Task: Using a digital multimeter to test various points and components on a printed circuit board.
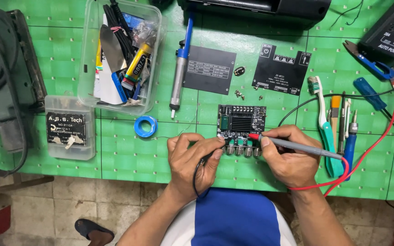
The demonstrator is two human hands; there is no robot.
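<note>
A small black circuit board (241,119) with a row of metal knob shafts along its near edge lies on the green mat (128,155). My right hand (290,157) grips a grey test probe (297,146) with a red tip, and the tip touches the board's near edge. Its red lead (370,148) runs off to the right. My left hand (192,159) pinches a black probe (210,156) against the board's left near corner, with its black lead looping down under my wrist.
A clear tub (87,68) of tools and glue, a small screwdriver box (70,128), blue solder roll (145,126), desoldering pump (178,68), two black panels (209,69) (281,68), loose screws (239,94), toothbrush (321,109), screwdrivers (370,93), meter (393,29).
</note>
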